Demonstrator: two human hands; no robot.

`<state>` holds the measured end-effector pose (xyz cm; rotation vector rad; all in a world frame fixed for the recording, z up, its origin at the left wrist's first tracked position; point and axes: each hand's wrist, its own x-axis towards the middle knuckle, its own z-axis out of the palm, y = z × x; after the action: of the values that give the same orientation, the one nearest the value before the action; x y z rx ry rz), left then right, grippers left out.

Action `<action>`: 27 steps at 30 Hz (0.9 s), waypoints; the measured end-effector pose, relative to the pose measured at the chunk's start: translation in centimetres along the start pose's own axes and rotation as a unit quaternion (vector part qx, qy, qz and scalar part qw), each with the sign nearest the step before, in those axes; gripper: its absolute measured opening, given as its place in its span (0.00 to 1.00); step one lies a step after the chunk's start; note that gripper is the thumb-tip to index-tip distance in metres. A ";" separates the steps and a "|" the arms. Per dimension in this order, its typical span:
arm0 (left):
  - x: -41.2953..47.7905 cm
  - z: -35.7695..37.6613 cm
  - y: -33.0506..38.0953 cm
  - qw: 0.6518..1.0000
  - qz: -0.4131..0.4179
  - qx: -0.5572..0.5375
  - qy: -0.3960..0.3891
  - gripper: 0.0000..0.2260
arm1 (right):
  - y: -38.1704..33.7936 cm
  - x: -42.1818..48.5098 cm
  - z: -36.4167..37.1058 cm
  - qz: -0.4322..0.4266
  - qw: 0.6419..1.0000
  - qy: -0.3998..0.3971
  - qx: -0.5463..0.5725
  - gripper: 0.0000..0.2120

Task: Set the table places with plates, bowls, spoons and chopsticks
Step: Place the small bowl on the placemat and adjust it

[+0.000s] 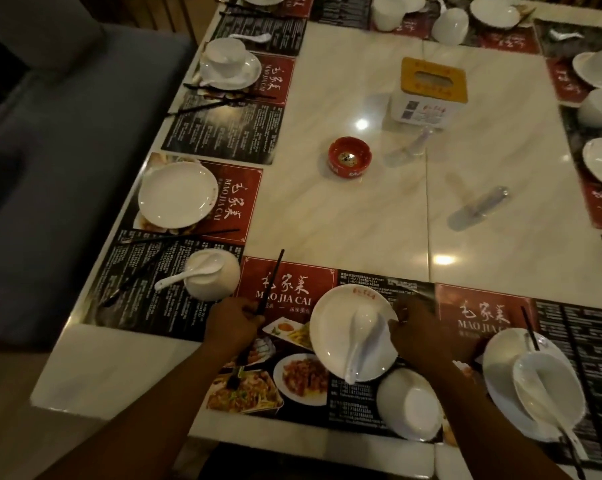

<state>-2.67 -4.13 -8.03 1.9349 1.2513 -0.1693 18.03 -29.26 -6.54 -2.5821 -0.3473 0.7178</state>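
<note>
Slanting up from the grip, black chopsticks (271,281) are clamped in the left hand (233,322); just right, the plate (330,325) with a spoon (361,337) is touched by the right hand (419,329), hold unclear.

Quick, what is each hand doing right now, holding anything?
Left hand: holding black chopsticks.
Right hand: at the plate rim; grip cannot be told.

The counter (361,220) is pale, marble-veined and highly polished, throwing back lamp glints. The near plate (330,327), spoon (361,337) and bowl (410,407) are smooth white glazed ware, the far ashtray (348,157) is glossy red, and the mats (285,285) look like printed paper with a slight sheen. The chopsticks (275,271) are dark and matt, the box lid (434,77) pale wood, the left bench (50,168) grey cloth.
</note>
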 end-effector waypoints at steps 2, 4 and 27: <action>0.2 0.1 -0.2 1.000 0.002 0.003 0.011 0.13 | 0.3 0.1 0.5 0.011 1.000 -0.003 0.016 0.15; 0.3 0.1 -0.1 0.999 0.017 0.031 0.020 0.12 | 0.5 0.1 0.7 0.011 1.000 -0.004 0.010 0.17; -1.8 4.2 4.2 0.984 0.095 -0.062 -0.137 0.13 | 0.7 0.2 0.8 0.002 0.998 -0.047 0.029 0.18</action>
<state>1.07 -9.04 -7.64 1.8390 0.8713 -0.2448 17.84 -29.53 -7.49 -2.5004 -0.3443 0.8398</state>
